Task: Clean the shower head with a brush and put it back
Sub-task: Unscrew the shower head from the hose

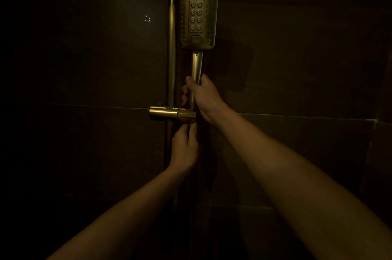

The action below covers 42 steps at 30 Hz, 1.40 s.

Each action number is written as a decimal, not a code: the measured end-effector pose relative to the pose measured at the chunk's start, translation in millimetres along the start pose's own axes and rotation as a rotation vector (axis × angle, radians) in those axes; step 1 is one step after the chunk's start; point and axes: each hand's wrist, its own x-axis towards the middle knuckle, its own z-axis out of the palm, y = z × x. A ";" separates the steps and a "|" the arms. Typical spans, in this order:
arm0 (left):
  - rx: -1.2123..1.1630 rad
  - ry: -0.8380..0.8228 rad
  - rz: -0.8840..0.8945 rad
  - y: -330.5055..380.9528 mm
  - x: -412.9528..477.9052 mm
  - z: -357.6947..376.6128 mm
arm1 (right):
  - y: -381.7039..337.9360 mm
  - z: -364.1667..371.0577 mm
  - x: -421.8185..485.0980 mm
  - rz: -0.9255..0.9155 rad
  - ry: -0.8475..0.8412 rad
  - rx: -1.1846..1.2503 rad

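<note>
A brass, rectangular shower head (198,14) stands upright against a dark tiled wall, its nozzle face toward me. Its handle (196,64) runs down into a brass holder (171,113) clamped on a vertical rail (171,51). My right hand (204,95) is wrapped around the lower handle just above the holder. Directly under the holder, my left hand (185,146) pinches the bottom of the handle or hose fitting with its fingertips; the exact part is hidden by the fingers and the dark. No brush is in view.
Dark wall tiles (297,58) with faint grout lines fill the scene. The hose below the holder is barely visible in shadow. The light is very dim, and the lower corners are black.
</note>
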 end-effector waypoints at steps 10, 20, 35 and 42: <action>-0.164 -0.131 -0.082 3.8 2.0 -1.0 | -14.8 -2.6 3.4 -0.001 -0.028 0.030; -0.129 -0.248 -0.060 15.6 -4.3 23.2 | -34.9 -39.0 6.1 -0.022 0.045 -0.058; -0.262 -0.316 -0.160 47.9 -28.7 39.5 | -16.2 -77.3 -54.4 0.216 -0.044 0.107; -0.204 -0.359 -0.204 56.5 -50.0 35.7 | -15.3 -78.6 -80.4 0.280 -0.071 0.202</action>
